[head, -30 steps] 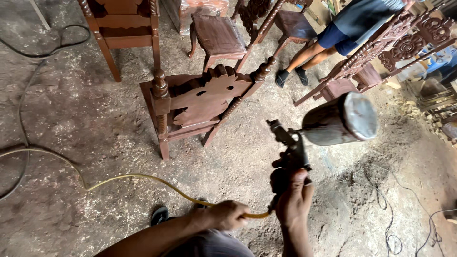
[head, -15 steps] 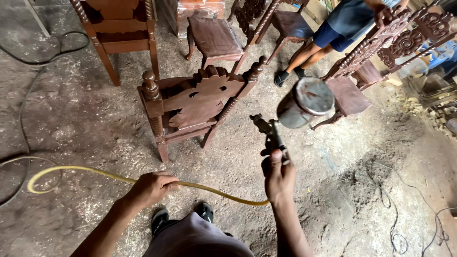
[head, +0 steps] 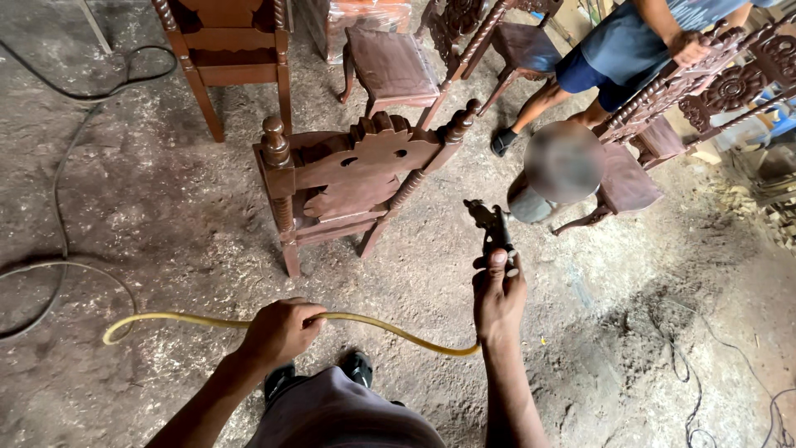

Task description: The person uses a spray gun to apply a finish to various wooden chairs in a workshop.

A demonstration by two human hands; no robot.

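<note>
My right hand (head: 497,296) grips the handle of a dark spray gun (head: 491,224) whose round metal cup (head: 557,170) sticks out to the right. A yellow air hose (head: 377,325) runs from the gun leftward across the floor. My left hand (head: 279,332) is closed around that hose, holding it up off the ground. Just beyond the gun stands a carved brown wooden chair (head: 356,178), its turned posts and ornate back facing me.
More carved chairs (head: 390,62) stand behind and to the right (head: 705,99). Another person in blue shorts (head: 609,58) leans on one at top right. Dark cables (head: 58,191) lie on the dusty floor at left, thin wires (head: 705,373) at right.
My left hand slid along the yellow hose and pulled it leftward, straightening it. My right hand swung the spray gun up and left, closer to the carved chair.
</note>
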